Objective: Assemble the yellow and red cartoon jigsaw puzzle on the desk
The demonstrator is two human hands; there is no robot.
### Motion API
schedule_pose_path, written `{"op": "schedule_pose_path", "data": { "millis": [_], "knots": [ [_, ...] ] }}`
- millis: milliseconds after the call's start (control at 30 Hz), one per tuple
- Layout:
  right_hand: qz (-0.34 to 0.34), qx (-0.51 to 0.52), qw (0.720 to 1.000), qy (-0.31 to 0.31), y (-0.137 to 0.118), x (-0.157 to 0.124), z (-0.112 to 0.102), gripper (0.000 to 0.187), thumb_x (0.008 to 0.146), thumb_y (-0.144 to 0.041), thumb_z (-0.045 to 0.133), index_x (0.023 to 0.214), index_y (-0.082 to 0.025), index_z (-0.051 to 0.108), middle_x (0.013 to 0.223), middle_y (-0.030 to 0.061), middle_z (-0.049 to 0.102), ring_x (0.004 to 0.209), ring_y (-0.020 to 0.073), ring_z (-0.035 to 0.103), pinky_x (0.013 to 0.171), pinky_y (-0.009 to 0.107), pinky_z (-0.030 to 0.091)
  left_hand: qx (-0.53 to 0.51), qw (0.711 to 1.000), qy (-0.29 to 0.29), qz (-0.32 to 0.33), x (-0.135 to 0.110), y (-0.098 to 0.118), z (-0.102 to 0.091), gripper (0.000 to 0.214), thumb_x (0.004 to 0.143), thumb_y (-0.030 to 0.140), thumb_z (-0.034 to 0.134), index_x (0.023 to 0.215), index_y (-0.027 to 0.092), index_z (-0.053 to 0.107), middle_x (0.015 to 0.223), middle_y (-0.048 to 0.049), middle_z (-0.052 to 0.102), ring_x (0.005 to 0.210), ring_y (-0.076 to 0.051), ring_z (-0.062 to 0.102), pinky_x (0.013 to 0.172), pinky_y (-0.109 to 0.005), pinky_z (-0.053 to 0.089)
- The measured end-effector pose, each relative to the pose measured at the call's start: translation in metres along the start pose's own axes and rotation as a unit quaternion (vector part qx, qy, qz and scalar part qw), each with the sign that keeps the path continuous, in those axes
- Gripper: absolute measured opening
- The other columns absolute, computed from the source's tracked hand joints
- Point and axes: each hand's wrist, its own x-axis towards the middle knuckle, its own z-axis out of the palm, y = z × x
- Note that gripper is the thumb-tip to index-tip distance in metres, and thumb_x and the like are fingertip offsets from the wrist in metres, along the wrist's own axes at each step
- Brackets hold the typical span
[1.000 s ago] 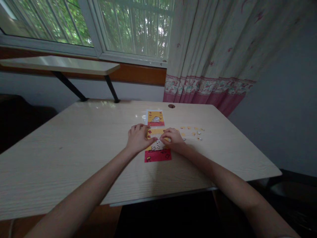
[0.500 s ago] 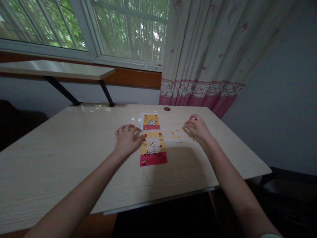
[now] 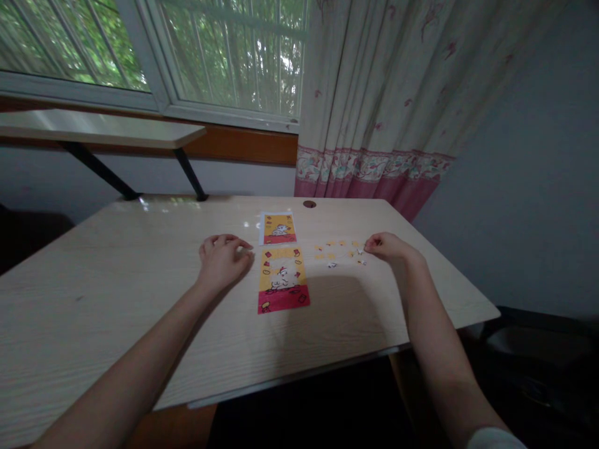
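Note:
A red and yellow puzzle board (image 3: 284,299) with a white cartoon animal lies flat on the table. Just above it is a smaller picture card (image 3: 279,238) with a similar design and a white border. My left hand (image 3: 222,259) rests on the table left of the board, fingers loosely bent and apart, holding nothing. To the board's right, several small yellow and white puzzle pieces (image 3: 331,256) are spread out. At the right end of these, my right hand (image 3: 387,245) has its fingertips pinched together at a white puzzle piece (image 3: 360,252).
The pale wooden table (image 3: 163,312) has a round cable hole (image 3: 309,204) near its back edge. A raised shelf (image 3: 107,130) on dark legs stands at the back left. Behind are a window and a patterned curtain (image 3: 374,125).
My left hand has drawn back leftward from the board's edge. My right hand has come down to the pieces, its fingers closing into a pinch. The view has shifted slightly.

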Motion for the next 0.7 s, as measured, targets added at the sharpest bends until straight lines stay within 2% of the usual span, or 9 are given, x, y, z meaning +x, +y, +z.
{"op": "schedule_pose_path", "data": {
  "millis": [100, 200, 400, 567, 700],
  "knots": [
    [-0.001, -0.021, 0.999, -0.041, -0.015, -0.002, 0.003, 0.029, 0.070, -0.043, 0.061, 0.064, -0.015, 0.062, 0.055, -0.0002, 0.055, 0.051, 0.0101, 0.044, 0.050, 0.023, 0.032, -0.010, 1.000, -0.011, 0.017, 0.000, -0.002, 0.003, 0.032, 0.077, 0.046, 0.051, 0.093, 0.025, 0.069, 0.108, -0.0072, 0.060, 0.112, -0.034, 0.040, 0.095, -0.050, 0.028],
    [-0.034, -0.032, 0.998, -0.046, -0.036, -0.004, 0.010, 0.030, 0.072, -0.043, 0.061, 0.063, -0.015, 0.060, 0.055, -0.0001, 0.054, 0.051, 0.0099, 0.044, 0.050, 0.023, 0.031, -0.019, 0.999, -0.016, 0.029, 0.001, -0.004, 0.006, 0.032, 0.076, 0.046, 0.051, 0.091, 0.025, 0.069, 0.107, -0.0070, 0.060, 0.111, -0.032, 0.041, 0.095, -0.050, 0.027],
    [-0.148, -0.007, 0.985, -0.085, -0.077, -0.006, 0.034, 0.027, 0.069, -0.037, 0.068, 0.085, -0.016, 0.064, 0.066, -0.0005, 0.057, 0.057, 0.0097, 0.048, 0.053, 0.021, 0.032, -0.040, 0.998, -0.026, 0.042, 0.001, -0.003, 0.007, 0.032, 0.077, 0.045, 0.051, 0.091, 0.023, 0.068, 0.106, -0.0076, 0.061, 0.111, -0.032, 0.040, 0.096, -0.051, 0.025],
    [-0.161, 0.008, 0.980, -0.115, -0.084, -0.007, 0.041, 0.017, 0.072, -0.026, 0.063, 0.084, -0.015, 0.063, 0.068, -0.0002, 0.058, 0.058, 0.0094, 0.048, 0.054, 0.020, 0.034, -0.049, 0.997, -0.028, 0.044, -0.001, 0.003, 0.002, 0.029, 0.077, 0.042, 0.052, 0.090, 0.023, 0.069, 0.105, -0.0087, 0.061, 0.110, -0.032, 0.040, 0.097, -0.050, 0.024],
    [-0.189, -0.001, 0.976, -0.104, -0.082, -0.007, 0.042, 0.016, 0.072, -0.022, 0.062, 0.086, -0.015, 0.063, 0.071, 0.0008, 0.059, 0.060, 0.0101, 0.048, 0.055, 0.021, 0.035, -0.055, 0.997, -0.028, 0.049, -0.001, 0.006, 0.001, 0.028, 0.077, 0.041, 0.052, 0.090, 0.023, 0.069, 0.103, -0.0087, 0.061, 0.109, -0.031, 0.041, 0.097, -0.050, 0.025]
  ]
}}
